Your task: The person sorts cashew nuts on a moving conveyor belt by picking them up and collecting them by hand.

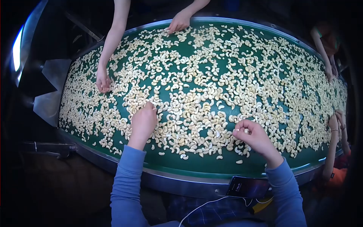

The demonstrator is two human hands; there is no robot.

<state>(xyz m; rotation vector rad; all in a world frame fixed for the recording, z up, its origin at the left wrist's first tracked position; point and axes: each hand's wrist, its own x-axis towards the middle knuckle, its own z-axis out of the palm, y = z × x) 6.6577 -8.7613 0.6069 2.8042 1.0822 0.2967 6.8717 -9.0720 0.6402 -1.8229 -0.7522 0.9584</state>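
Pale cashew nuts (196, 113) lie scattered in a thick layer over a green belt (170, 160). My left hand (144, 122) is closed with its fingertips down among the nuts, left of the middle; whatever it pinches, if anything, is hidden. To the right, my right hand (257, 139) is curled at the near edge of the spread. A few cashews show between its thumb and bent fingers. Both of my forearms are in blue sleeves.
Across the belt a co-worker's two hands (103, 80) touch the nuts. Other people's hands (334, 122) work at the right end. A metal rim (166, 181) borders the belt; a phone (247, 187) with white cables sits at the near rim. Metal plates (47, 108) stand at left.
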